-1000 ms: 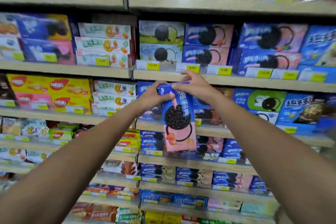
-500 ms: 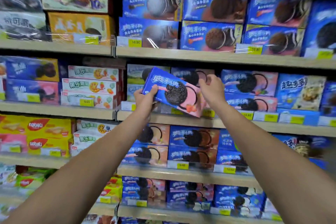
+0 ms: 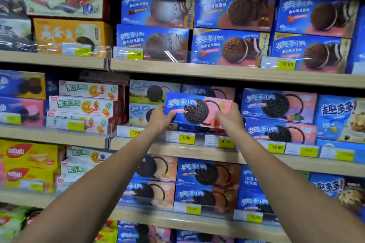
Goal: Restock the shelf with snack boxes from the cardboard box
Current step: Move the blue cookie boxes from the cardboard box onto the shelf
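A blue and pink cookie box (image 3: 195,108) with a dark round biscuit printed on it lies level at the front of the middle shelf (image 3: 197,146). My left hand (image 3: 160,118) grips its lower left corner. My right hand (image 3: 229,118) grips its lower right end. The box covers most of another pink and blue box (image 3: 209,90) standing behind it on the same shelf. The cardboard box is out of view.
Blue cookie boxes (image 3: 278,104) fill the shelf to the right, white fruit-biscuit boxes (image 3: 85,102) to the left. Larger blue boxes (image 3: 229,45) stand on the shelf above. Yellow price tags (image 3: 185,137) line the shelf edges. Further stocked shelves sit below.
The box went from hanging upright, to tilted, to level. Both hands carried it up to the middle shelf front, and my view rose with them.
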Tool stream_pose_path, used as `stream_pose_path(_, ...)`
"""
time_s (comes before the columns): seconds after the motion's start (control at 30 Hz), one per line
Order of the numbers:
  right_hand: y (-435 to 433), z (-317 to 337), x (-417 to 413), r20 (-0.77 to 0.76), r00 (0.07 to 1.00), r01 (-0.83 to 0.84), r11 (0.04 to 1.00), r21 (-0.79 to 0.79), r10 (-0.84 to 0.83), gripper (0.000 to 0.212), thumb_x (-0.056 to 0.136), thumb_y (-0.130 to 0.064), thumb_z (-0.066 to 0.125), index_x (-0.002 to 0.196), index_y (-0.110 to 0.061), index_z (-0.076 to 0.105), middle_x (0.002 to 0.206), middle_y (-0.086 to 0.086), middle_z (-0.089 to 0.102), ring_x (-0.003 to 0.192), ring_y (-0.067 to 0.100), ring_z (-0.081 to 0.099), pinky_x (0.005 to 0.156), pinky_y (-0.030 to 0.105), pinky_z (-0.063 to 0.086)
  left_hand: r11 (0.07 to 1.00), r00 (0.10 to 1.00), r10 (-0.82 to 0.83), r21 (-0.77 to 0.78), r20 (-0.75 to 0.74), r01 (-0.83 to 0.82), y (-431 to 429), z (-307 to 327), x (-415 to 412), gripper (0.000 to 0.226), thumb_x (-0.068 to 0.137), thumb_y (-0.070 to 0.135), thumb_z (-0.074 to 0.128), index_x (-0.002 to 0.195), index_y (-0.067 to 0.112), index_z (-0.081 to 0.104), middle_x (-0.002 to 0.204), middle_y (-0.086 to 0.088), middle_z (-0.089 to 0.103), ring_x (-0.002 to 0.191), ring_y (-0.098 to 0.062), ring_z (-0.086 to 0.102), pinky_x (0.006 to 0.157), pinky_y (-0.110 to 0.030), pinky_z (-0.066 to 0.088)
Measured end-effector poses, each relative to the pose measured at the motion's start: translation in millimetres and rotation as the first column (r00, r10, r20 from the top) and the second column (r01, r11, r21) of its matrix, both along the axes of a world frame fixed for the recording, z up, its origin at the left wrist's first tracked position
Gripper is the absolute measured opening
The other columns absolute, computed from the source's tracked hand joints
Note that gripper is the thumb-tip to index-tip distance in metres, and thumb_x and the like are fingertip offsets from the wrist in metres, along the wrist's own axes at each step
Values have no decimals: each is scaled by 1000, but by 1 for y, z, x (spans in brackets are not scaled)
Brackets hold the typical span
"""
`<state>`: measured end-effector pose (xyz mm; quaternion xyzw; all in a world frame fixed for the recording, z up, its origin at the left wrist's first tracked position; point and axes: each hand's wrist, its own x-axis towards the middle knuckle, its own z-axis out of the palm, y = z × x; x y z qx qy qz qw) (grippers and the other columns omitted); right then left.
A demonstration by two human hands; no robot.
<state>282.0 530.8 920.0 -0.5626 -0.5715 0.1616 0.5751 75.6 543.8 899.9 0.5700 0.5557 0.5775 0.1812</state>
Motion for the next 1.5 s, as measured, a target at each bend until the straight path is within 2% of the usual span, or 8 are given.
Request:
stream_pose_path(0.17,24,-10,6,28,999,-28,995,-99,31,48,86,-12,54,130,-2,38,113,17,59,88,28,55,70,30,41,956,864,10,-248,-503,-155,19,-5,-10,32,89,35,60,96,4,61,96,-15,65,89,-29,61,72,-31,41)
stream_pose_path(0.4,38,-23,16,217,974,98,981,-167,-60,29,89,-13,49,112,4,54,111,18,57,88,29,51,72,32,41,939,824,34,-265,-566,-221,34,-6,-2,34,86,37,64,70,10,52,77,-7,55,75,-23,54,70,-33,43)
stream_pose_path(0.5,41,-26,13,332,938,175,965,-195,-103,48,87,-15,49,131,2,43,131,20,39,107,38,51,88,38,44,944,805,65,-226,-589,-241,38,-6,5,31,86,34,63,72,9,53,79,-7,57,75,-25,55,65,-30,40)
stream_pose_path(0.8,42,-30,11,325,936,197,968,-154,-139,36,86,-13,49,118,2,50,122,20,47,102,40,55,87,42,47,968,851,2,-211,-525,-133,42,-13,8,23,90,28,56,105,12,64,101,-5,66,97,-26,62,89,-36,49)
stream_pose_path(0.97,38,-29,10,350,930,171,975,-144,-111,37,85,-13,49,119,3,50,123,22,50,94,35,55,78,38,45,958,904,-127,-288,-408,4,43,-12,3,14,88,17,57,101,14,63,101,-8,71,98,-25,65,96,-44,48)
stream_pose_path(1.13,28,-27,1,274,960,99,984,-148,-56,13,83,-10,49,95,-6,45,122,24,53,84,26,47,69,31,36,967,919,-182,-235,-349,102,33,-10,0,39,91,8,49,130,6,50,114,-12,66,107,-28,60,99,-44,46)
stream_pose_path(1.3,5,-16,-20,186,982,-3,994,-107,23,47,89,-11,47,134,0,43,122,17,56,107,31,56,84,33,44,977,905,-179,-177,-385,118,7,-9,-2,34,88,6,46,120,11,58,120,-7,62,112,-25,56,99,-40,46)
stream_pose_path(1.5,-29,-24,-60,92,982,-167,986,-13,167,22,89,-8,48,106,-11,62,99,5,62,92,24,60,76,30,45,986,985,-163,30,-52,164,-34,-23,-13,24,92,2,45,110,2,62,112,-15,64,102,-25,60,94,-36,47)
